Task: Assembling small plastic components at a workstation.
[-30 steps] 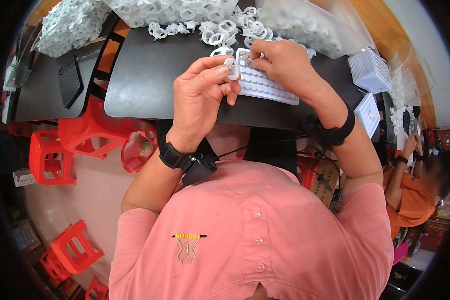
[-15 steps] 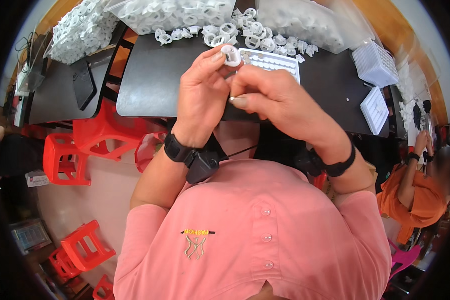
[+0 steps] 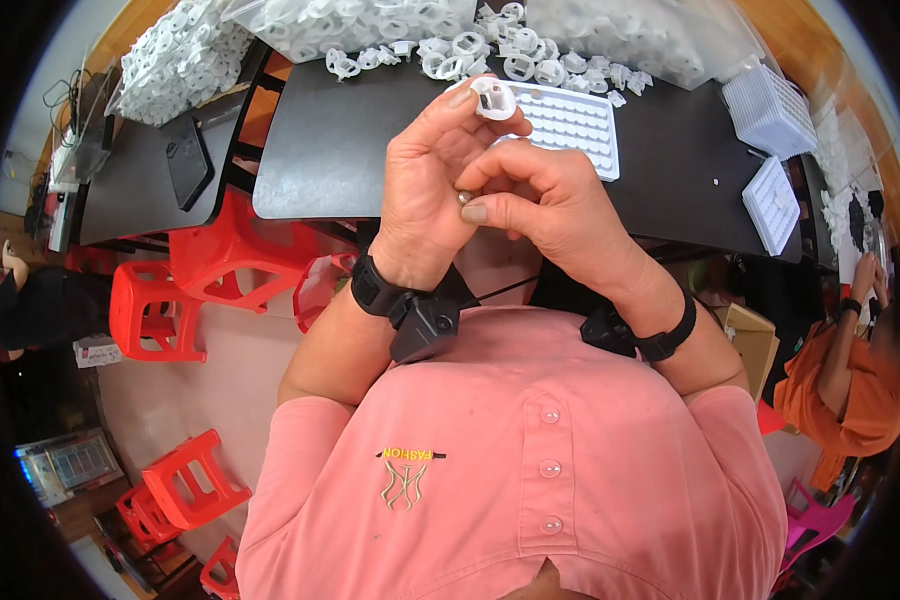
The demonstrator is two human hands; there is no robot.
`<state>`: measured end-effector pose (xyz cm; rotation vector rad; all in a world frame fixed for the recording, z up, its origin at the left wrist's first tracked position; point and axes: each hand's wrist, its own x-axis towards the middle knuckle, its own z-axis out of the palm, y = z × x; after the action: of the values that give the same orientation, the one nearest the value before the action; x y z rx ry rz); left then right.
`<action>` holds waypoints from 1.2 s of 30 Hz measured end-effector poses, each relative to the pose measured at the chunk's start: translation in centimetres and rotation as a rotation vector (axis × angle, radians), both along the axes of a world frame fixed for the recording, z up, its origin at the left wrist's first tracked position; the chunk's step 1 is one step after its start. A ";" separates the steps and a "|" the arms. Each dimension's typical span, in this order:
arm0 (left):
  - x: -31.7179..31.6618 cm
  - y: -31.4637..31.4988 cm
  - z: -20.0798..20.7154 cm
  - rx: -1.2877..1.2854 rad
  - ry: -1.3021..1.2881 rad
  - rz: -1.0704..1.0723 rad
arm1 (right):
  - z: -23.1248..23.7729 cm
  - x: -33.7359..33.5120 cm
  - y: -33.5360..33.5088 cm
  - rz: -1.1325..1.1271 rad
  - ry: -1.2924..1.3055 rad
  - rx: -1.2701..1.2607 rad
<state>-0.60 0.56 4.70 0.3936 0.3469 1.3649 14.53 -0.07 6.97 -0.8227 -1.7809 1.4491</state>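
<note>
My left hand is closed, thumb and fingertips pinching a round white plastic part with an opening in its middle. Just below that part, my right hand pinches a small metallic-looking piece between thumb and forefinger, close to my left palm. What kind of piece it is I cannot make out. Behind both hands lies a white tray with rows of small notches, its near left corner hidden by my fingers. Several loose white plastic parts are heaped along the table's far side.
Clear bags full of white parts stand at the back, another bag at far left. Stacked white trays and a single tray are on the right. A black phone lies on the left table. Red stools stand left; a person in orange sits right.
The whole view has shifted, so the table and hands appear farther right. My right fingers have moved slightly lower relative to the white part, uncovering more of the notched tray.
</note>
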 end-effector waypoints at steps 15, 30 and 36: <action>-0.3 -0.7 -2.1 0.175 0.132 -0.011 | 0.0 1.4 2.0 -0.257 0.062 0.467; -0.3 -1.5 -2.3 0.173 0.242 0.059 | -0.6 0.8 2.3 -0.160 0.159 0.309; -0.3 -1.6 -2.4 0.189 0.246 0.045 | 0.2 1.4 2.7 -0.091 0.146 0.180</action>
<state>-0.93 -1.05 2.29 0.7181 0.4330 1.4009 15.92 2.61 7.13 -0.6789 -1.7125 1.2377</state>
